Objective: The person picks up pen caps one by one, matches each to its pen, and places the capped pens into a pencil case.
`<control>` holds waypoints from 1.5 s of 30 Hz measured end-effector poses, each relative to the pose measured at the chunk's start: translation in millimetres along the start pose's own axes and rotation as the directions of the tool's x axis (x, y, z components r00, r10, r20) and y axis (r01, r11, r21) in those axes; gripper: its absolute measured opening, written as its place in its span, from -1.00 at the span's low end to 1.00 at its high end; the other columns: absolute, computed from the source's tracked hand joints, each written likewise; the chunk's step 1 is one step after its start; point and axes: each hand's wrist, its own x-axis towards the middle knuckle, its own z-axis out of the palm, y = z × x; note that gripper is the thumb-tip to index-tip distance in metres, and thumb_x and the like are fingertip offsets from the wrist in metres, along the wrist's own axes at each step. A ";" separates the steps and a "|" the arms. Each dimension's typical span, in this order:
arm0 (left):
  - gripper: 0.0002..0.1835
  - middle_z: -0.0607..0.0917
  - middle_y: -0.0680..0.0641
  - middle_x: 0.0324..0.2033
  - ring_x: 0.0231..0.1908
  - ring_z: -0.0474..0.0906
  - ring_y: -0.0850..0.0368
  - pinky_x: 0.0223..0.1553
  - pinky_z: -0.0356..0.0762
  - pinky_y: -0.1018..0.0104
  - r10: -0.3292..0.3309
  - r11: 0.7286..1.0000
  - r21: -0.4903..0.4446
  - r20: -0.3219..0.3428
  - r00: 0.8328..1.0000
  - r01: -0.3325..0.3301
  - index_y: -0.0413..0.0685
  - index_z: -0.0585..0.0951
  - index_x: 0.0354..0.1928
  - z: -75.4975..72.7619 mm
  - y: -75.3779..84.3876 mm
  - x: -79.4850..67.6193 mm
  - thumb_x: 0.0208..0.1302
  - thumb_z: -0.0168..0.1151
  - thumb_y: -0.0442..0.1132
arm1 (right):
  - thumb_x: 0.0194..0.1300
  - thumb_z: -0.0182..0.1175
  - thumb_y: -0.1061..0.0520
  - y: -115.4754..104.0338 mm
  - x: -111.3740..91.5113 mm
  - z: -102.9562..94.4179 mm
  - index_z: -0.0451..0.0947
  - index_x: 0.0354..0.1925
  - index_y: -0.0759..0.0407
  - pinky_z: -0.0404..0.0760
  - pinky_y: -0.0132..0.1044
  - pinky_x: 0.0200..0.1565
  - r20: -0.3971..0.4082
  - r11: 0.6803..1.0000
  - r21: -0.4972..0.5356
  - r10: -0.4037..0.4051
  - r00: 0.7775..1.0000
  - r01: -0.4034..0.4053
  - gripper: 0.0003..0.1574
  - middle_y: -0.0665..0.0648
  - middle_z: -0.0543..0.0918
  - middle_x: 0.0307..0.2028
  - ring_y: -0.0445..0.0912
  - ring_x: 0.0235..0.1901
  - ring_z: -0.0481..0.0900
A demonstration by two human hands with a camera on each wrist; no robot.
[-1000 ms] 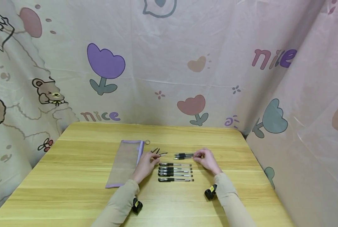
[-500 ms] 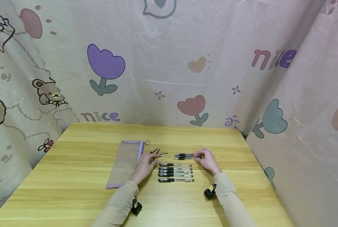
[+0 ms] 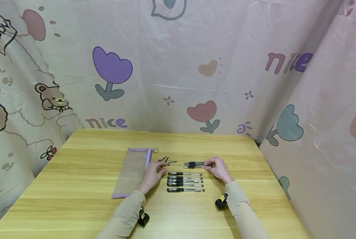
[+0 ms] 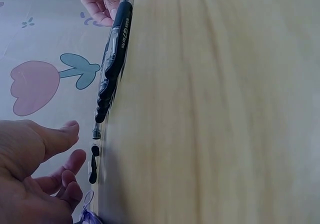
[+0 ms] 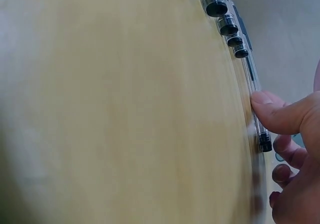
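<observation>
In the head view, my right hand (image 3: 217,168) is at the right ends of a small bundle of uncapped gel pens (image 3: 193,164), tips pointing left. Thumb and forefinger pinch the clear barrels near the end, and a dark end plug (image 5: 265,142) shows past the thumb in the right wrist view. My left hand (image 3: 152,173) lies beside several loose black pen caps (image 3: 172,163). In the left wrist view its thumb and fingers are apart with nothing between them, close to a black cap (image 4: 93,168). Several capped gel pens (image 3: 185,190) lie in a row nearer me.
A mesh zip pouch (image 3: 131,172) with purple edging lies left of the left hand, its zip ring (image 3: 155,150) at the top right. Behind the wooden table (image 3: 76,159) hangs a printed curtain (image 3: 154,73), which also closes off both sides.
</observation>
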 end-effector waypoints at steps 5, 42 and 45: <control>-0.72 0.66 -0.26 -0.04 0.04 0.52 -0.21 0.15 0.45 -0.17 -0.011 1.000 -0.023 -0.006 1.000 0.011 -0.20 0.68 0.02 -1.0 -1.0 -0.2 0.27 0.34 -0.34 | 0.12 0.43 0.18 -0.1 -2.2 2.3 0.73 -0.34 0.07 0.23 0.17 0.11 -0.026 0.999 -0.017 -0.046 0.999 0.045 -0.92 0.17 0.68 -0.16 0.17 -0.03 0.48; -0.73 0.65 -0.21 -0.12 -0.05 0.53 -0.15 0.03 0.51 -0.05 -0.032 0.990 0.137 -0.022 0.999 0.035 -0.15 0.74 -0.10 11.4 5.9 39.2 0.16 0.48 -0.24 | 0.22 0.35 0.23 -6.1 -12.5 -7.6 0.72 -0.23 0.13 0.01 0.34 0.33 0.026 0.997 0.072 0.030 0.999 -0.032 -0.89 0.20 0.67 -0.05 0.23 0.16 0.45; -0.74 0.64 -0.19 -0.13 -0.05 0.51 -0.13 0.01 0.49 -0.03 -0.048 0.987 0.149 -0.024 0.999 0.051 -0.12 0.75 -0.12 14.0 6.3 40.8 0.14 0.49 -0.23 | 0.22 0.36 0.21 -4.4 -13.7 -7.6 0.72 -0.24 0.11 0.02 0.32 0.33 0.029 0.997 0.074 0.029 0.999 -0.031 -0.89 0.18 0.66 -0.07 0.21 0.14 0.46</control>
